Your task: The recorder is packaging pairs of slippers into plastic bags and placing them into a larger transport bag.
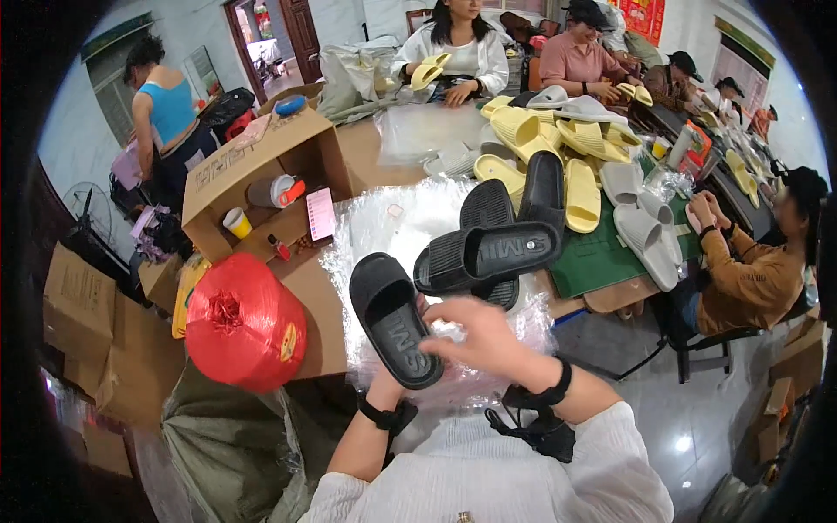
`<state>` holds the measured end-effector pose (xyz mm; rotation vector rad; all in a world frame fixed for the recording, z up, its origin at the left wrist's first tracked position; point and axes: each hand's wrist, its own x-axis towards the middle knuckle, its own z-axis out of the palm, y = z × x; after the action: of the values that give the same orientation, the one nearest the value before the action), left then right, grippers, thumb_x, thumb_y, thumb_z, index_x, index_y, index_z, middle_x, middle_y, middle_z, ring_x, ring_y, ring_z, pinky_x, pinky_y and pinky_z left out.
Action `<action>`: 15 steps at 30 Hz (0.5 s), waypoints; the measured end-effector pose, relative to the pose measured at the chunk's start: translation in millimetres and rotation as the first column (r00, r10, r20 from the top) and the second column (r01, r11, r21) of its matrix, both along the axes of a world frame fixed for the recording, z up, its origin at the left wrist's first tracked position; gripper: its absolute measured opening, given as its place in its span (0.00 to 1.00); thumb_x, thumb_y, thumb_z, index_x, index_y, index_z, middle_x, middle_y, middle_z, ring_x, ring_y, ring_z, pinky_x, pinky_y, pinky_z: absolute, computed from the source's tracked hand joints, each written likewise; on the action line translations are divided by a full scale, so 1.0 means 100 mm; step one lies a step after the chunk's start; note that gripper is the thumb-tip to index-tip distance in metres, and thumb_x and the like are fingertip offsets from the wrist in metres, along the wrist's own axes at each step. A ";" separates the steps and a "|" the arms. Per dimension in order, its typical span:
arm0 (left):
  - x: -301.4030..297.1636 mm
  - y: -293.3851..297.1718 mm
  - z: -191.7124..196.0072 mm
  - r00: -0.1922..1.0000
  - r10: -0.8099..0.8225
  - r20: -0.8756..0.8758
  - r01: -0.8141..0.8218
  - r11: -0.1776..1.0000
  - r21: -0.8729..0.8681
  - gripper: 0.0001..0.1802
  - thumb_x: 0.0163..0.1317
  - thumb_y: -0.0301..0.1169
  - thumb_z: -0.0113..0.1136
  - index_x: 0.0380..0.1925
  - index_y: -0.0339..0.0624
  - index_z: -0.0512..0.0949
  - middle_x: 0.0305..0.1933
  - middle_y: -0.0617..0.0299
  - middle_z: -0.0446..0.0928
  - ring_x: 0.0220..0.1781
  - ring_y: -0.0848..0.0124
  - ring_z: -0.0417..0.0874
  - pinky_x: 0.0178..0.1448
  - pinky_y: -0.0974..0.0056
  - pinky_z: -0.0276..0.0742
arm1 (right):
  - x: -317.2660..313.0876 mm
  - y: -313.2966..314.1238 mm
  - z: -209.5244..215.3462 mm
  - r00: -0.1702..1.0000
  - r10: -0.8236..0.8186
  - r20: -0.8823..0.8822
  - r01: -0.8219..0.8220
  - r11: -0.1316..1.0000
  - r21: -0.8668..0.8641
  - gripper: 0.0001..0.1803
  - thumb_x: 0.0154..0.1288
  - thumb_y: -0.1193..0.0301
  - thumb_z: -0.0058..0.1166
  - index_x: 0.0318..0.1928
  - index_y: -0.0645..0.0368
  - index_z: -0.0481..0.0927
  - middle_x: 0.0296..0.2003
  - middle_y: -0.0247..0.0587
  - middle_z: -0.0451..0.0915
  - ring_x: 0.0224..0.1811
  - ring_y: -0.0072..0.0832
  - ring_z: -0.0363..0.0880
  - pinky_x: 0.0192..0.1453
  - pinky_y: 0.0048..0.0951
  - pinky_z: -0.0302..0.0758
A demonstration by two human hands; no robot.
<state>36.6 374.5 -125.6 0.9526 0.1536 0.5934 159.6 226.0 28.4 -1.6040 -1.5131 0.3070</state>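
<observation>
A black slide sandal is tilted up in front of me, its footbed facing me. My left hand grips it from behind, and most of that hand is hidden by the sole. At the sandal's right edge is my right hand, its fingers curved and its thumb on the footbed. Just beyond lies another black slide sandal, resting across a ribbed black sandal sole. A further black sandal leans beside them. Clear plastic bags are spread beneath on the table.
A big red roll of twine stands left, near an open carton holding a cup. A pink-screened phone leans by it. Yellow sandals and grey sandals are piled right on green sheeting. Several people sit around the tables.
</observation>
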 end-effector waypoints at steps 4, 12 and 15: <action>-0.08 -0.20 0.42 0.861 0.508 -0.029 0.001 0.056 0.998 0.33 0.61 0.40 0.68 0.64 0.39 0.71 0.70 0.55 0.66 0.72 0.60 0.65 0.75 0.54 0.59 | 0.66 -0.13 0.27 0.853 -0.473 0.221 0.357 0.837 0.414 0.19 0.51 0.66 0.70 0.44 0.58 0.81 0.43 0.44 0.82 0.47 0.43 0.79 0.54 0.38 0.75; -0.05 -0.21 0.51 0.874 0.484 -0.045 -0.025 0.136 0.990 0.32 0.59 0.41 0.71 0.60 0.39 0.76 0.68 0.53 0.69 0.71 0.58 0.67 0.74 0.53 0.60 | 1.34 -0.34 -0.09 0.777 -0.527 0.343 0.573 0.819 -0.040 0.30 0.54 0.55 0.68 0.54 0.56 0.76 0.44 0.49 0.79 0.46 0.48 0.80 0.49 0.42 0.77; -0.09 -0.18 0.29 0.918 0.378 -0.122 -0.079 0.475 0.877 0.31 0.58 0.43 0.72 0.58 0.40 0.76 0.63 0.52 0.72 0.68 0.60 0.70 0.70 0.57 0.66 | 0.82 -0.37 -0.07 0.865 -0.427 0.265 0.465 0.880 -0.100 0.28 0.59 0.55 0.64 0.52 0.62 0.76 0.40 0.55 0.82 0.43 0.50 0.82 0.48 0.43 0.78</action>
<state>27.2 356.1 -96.9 2.0633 0.2756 0.7931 241.8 189.5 20.9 -2.1277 -1.2537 -0.0286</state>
